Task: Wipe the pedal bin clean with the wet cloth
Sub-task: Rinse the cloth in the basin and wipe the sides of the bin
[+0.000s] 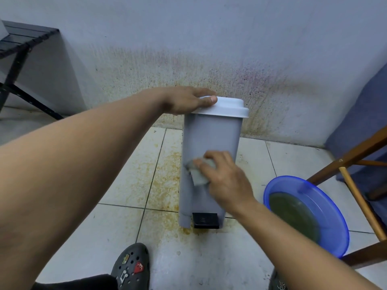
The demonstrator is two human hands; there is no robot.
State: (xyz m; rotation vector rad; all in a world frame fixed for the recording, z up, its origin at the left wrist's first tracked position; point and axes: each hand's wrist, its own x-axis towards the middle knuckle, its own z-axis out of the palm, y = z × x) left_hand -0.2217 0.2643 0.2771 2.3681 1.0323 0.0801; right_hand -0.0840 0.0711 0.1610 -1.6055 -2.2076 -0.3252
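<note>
A tall grey pedal bin [209, 135] with a white lid [228, 106] and a black pedal [205, 220] stands on the tiled floor against the stained wall. My left hand [186, 100] lies flat on the lid's left side, fingers spread, thumb over its front edge. My right hand [226, 176] presses a folded grey-green wet cloth [199, 171] against the bin's front face, about halfway up. The fingers cover most of the cloth.
A blue basin [326, 206] of murky greenish water sits on the floor right of the bin. Wooden chair legs [356, 197] rise beside it. A black folding table [23, 45] stands at the far left. Yellow-brown stains mark the tiles around the bin. My dark clog [132, 266] is below.
</note>
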